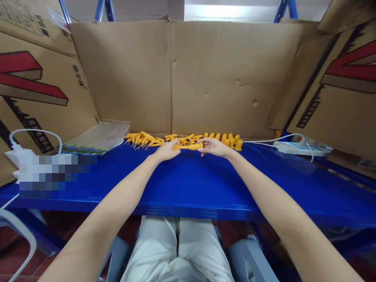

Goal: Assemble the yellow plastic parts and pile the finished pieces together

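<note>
Both my hands meet over the blue shelf (188, 184), gripping a single orange plastic piece (189, 147) between them. My left hand (167, 150) is closed on its left end. My right hand (214, 147) pinches its right end. Just behind them, along the cardboard wall, lies a row of several orange plastic parts: long pieces with small metal chains (142, 139) on the left and short caps (229, 140) on the right.
A brown cardboard wall (205, 78) closes the back, with printed boxes on either side. A stack of clear plastic bags (100, 137) lies at left, a white charger and cable (17, 152) at far left, and a white power strip (299, 148) at right.
</note>
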Tool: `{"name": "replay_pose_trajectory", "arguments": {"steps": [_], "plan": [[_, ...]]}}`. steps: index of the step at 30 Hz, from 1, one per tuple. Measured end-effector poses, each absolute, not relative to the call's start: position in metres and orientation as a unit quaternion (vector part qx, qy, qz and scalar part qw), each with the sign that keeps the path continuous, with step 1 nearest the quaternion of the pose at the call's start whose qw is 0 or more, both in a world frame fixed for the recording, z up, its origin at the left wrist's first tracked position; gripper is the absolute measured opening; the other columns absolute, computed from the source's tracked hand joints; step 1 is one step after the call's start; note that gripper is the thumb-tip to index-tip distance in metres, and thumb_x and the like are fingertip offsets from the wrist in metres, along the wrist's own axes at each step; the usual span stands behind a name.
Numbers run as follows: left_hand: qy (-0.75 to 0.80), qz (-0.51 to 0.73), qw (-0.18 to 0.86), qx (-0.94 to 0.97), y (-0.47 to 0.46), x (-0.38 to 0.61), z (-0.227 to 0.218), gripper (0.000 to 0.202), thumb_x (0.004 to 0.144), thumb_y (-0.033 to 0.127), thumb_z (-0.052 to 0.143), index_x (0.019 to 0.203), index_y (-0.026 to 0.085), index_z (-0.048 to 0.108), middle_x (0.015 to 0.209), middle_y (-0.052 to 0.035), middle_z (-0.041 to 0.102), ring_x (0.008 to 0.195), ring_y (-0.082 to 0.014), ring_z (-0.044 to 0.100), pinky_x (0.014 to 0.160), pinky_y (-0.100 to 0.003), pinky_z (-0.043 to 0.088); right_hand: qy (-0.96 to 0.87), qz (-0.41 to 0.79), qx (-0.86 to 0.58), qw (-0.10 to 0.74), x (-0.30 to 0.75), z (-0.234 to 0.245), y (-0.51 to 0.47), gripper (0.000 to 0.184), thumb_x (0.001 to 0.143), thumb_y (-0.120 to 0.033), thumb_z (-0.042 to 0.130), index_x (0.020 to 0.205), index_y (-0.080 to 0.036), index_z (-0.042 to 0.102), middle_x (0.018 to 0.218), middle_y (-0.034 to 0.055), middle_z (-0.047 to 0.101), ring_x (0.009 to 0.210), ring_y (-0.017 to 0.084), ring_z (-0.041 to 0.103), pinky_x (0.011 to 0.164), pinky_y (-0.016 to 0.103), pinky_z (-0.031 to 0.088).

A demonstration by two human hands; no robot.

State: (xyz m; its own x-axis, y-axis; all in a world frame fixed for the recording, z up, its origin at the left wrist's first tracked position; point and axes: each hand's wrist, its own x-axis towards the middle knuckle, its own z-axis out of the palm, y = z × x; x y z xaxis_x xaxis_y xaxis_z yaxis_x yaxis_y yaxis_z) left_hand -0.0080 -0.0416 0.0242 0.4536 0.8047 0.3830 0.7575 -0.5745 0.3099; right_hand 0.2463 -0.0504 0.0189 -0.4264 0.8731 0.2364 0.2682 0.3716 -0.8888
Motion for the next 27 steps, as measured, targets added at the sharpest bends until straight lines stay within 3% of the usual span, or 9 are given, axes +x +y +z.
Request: {"name": "replay_pose_trajectory", "arguments": {"steps": [9,14,16,21,27], "plan": [[0.437,0.289,0.091,0.847,-0.04,-0.006,0.025,0.017,0.075,0.025,0.054,0.089,0.018,0.058,0.082,-0.0039,0.065,0.08,-0.0203,0.06,0.074,-0.031,0.042,-0.728,0.419,-0.4,0.365,0.246,0.021,-0.054,0.033,0.07,-0.035,0.077,0.09,-0.017,0.057,0.08,0.0028,0.066,0.066,0.014,0.066,0.077,0.033,0.056],[0.474,0.271,0.256,0.798,-0.044,-0.003,0.027,0.01,0.079,0.027,0.051,0.084,0.019,0.053,0.061,0.0005,0.056,0.051,-0.0128,0.051,0.054,-0.026,0.038,-0.736,0.393,-0.372,0.407,0.244,0.019,-0.051,0.045,0.064,-0.028,0.081,0.098,-0.02,0.051,0.084,-0.0007,0.064,0.069,0.013,0.067,0.077,0.033,0.057],[0.483,0.263,0.277,0.788,-0.045,-0.003,0.027,0.011,0.08,0.029,0.051,0.084,0.019,0.052,0.059,0.0007,0.055,0.048,-0.012,0.048,0.051,-0.026,0.037,-0.741,0.38,-0.373,0.409,0.243,0.02,-0.052,0.045,0.065,-0.027,0.081,0.099,-0.021,0.052,0.084,-0.001,0.065,0.071,0.012,0.068,0.078,0.032,0.057],[0.438,0.285,0.133,0.842,-0.04,-0.008,0.025,0.017,0.075,0.026,0.052,0.089,0.018,0.056,0.074,-0.0023,0.063,0.067,-0.0163,0.056,0.066,-0.029,0.042,-0.735,0.386,-0.406,0.381,0.239,0.026,-0.061,0.03,0.077,-0.04,0.072,0.091,-0.017,0.059,0.082,0.0034,0.069,0.064,0.012,0.067,0.069,0.027,0.056],[0.43,0.266,0.053,0.861,-0.04,-0.01,0.026,0.023,0.076,0.027,0.051,0.096,0.019,0.058,0.084,-0.0038,0.065,0.077,-0.0197,0.059,0.072,-0.031,0.042,-0.687,0.453,-0.433,0.368,0.231,0.024,-0.066,0.037,0.088,-0.05,0.058,0.082,-0.013,0.06,0.079,0.0097,0.072,0.053,0.01,0.062,0.053,0.022,0.051]]}}
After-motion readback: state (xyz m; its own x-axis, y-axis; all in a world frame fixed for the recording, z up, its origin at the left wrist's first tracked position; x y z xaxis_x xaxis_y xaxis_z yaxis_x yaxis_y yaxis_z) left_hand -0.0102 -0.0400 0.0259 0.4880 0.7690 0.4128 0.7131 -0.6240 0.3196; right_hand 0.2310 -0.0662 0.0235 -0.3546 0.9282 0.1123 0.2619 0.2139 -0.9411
